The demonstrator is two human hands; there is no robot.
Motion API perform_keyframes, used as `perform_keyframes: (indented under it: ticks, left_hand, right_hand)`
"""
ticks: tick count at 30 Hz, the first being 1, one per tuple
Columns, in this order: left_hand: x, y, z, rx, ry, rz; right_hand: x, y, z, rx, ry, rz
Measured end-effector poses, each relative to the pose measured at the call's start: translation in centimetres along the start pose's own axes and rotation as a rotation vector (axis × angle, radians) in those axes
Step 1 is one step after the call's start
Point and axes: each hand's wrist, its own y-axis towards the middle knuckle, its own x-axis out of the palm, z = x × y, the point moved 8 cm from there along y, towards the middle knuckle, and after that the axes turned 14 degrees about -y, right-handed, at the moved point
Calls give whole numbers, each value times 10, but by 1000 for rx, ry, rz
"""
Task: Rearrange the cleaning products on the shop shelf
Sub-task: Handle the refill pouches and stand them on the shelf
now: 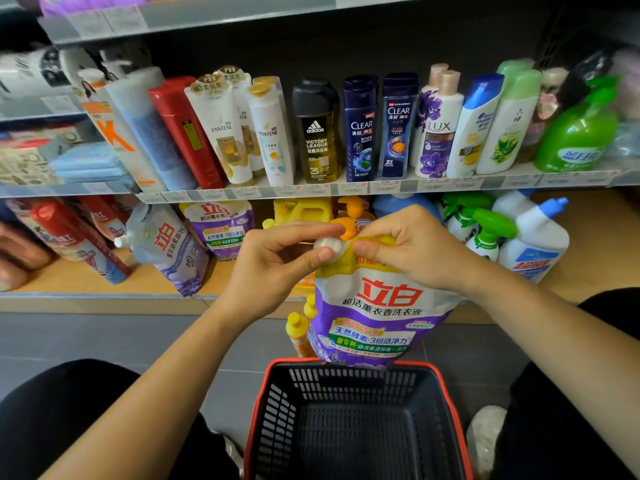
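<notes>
A purple and yellow laundry detergent pouch (377, 317) hangs in front of the lower shelf, above the basket. My right hand (408, 247) grips its yellow top edge. My left hand (277, 258) pinches the pouch's white screw cap (327, 245) between thumb and fingers. A matching purple pouch (220, 226) stands on the lower shelf behind my left hand, and a paler pouch (166, 247) leans to its left.
A black basket with a red rim (356, 420) sits on the floor between my knees. Shampoo bottles (315, 133) line the upper shelf. Yellow bottles (298, 330), green spray bottles (485, 226) and white bottles (533, 244) stand on the wooden lower shelf (104, 289).
</notes>
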Motion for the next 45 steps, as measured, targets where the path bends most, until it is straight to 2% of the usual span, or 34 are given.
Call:
perform_keyframes:
  ticks: [5,9,11,14,19,22,24,26,28,30,32,35,39,42,45]
  left_hand:
    - [-8,-6,-13,-56,-36,139]
    - [5,-12,-40,-295,-8,-26]
    - [12,-16,-48,-364,-35,-51]
    - [14,-15,-45,-342,14,6]
    - [12,-12,-33,-254,126,83]
    - [7,-11,-36,-257,117,156]
    - [-2,-12,-42,-289,68,262]
    - [-13,-13,-49,-340,-52,381]
    - [-20,-14,-52,-391,-155,477]
    - [-24,-13,-53,-418,-227,538]
    - [-25,-12,-50,-422,-280,570]
    - [-23,-10,-49,-411,-323,585]
    - [-23,-1,-43,-350,-242,565]
    - [-31,7,-38,-276,-84,530]
    - [-31,11,-41,-247,-8,459]
  right_hand:
    - [-4,0,-2,-25,-8,27]
    - [-21,1,-2,-14,26,106]
    - [-30,1,1,1,71,132]
    - [-37,2,5,15,81,158]
    - [-36,2,17,77,-51,251]
    - [-48,-5,20,103,-323,462]
    - [-49,-11,20,109,-370,570]
    - [-26,-13,23,167,-199,462]
    - [18,-14,23,224,-32,205]
    - [51,-20,15,257,39,53]
    - [63,-24,8,273,16,68]
    - [68,-26,-5,262,-168,160]
    - [62,-20,-15,219,-320,272]
    - [50,-13,-9,169,-247,284]
    - [38,-7,12,232,-111,270]
